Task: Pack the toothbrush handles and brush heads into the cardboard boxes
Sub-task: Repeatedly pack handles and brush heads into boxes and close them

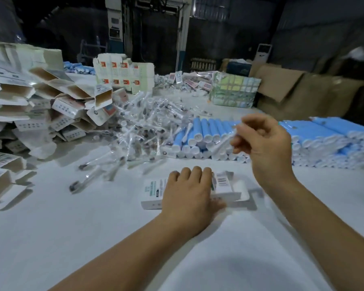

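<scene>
The fingers of the right hand point(265, 141) are curled in and pinch a thin, clear-wrapped white piece point(229, 141), most likely a brush head, though blur hides its detail. This hand is raised at centre right of the frame, in front of the blue handles point(206, 131) stacked in rows on the white table point(72, 227). The left hand point(187, 194) lies palm down at lower centre, its fingers spread flat on a white box point(225, 190) lying on its side on the table; they press on it rather than close around it. A barcode label shows on the box just right of the fingertips. A loose heap of wrapped brush heads point(147, 124) fills the middle of the frame, with a few strays point(97, 171) nearer the left hand. Empty open boxes point(51, 95) are piled at upper left. More blue handles point(328, 139) run along the right edge, and brown cartons point(292, 91) stand behind them at upper right.
</scene>
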{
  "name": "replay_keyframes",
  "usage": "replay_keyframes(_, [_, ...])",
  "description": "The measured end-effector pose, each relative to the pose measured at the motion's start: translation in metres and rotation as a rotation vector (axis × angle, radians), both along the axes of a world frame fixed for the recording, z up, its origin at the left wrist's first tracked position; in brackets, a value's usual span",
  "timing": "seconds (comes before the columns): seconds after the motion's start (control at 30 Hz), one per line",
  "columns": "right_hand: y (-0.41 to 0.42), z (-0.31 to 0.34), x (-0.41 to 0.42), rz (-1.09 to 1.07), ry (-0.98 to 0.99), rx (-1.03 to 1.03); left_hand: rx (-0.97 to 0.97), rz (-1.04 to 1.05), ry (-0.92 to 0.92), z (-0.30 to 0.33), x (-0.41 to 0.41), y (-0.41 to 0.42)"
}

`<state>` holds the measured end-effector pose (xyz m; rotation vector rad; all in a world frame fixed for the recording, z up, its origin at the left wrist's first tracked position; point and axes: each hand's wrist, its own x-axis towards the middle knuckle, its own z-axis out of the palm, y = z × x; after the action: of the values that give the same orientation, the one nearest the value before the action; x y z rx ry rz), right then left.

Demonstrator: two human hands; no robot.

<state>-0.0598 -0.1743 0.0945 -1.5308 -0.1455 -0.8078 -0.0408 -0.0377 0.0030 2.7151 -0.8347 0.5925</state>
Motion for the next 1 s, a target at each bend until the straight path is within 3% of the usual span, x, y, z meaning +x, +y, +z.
replay_keyframes(0.1, [-0.046, -0.025, -0.012, -0.147, 0.107, 0.251, -0.034, 0.051, -0.045, 0.002, 0.002, -0.002])
replay_keyframes(0.27, [-0.047, -0.068, -0.014, -0.166, 0.225, 0.371, -0.028, 0.076, -0.043, 0.0, 0.006, -0.001])
replay_keyframes(0.43, [-0.029, -0.079, -0.008, -0.261, 0.268, 0.184, -0.018, 0.095, -0.043, -0.001, 0.007, -0.002])
replay_keyframes(0.73, [-0.026, -0.081, -0.009, -0.43, 0.285, 0.18, -0.045, 0.063, -0.062, 0.002, 0.001, -0.005])
replay_keyframes(0.9, [-0.015, -0.087, -0.014, -0.404, 0.302, -0.066, -0.046, 0.058, -0.074, 0.002, -0.001, -0.006])
replay_keyframes(1.0, [-0.009, -0.082, -0.013, -0.131, 0.417, -0.067, -0.082, 0.048, -0.096, 0.002, -0.002, -0.007])
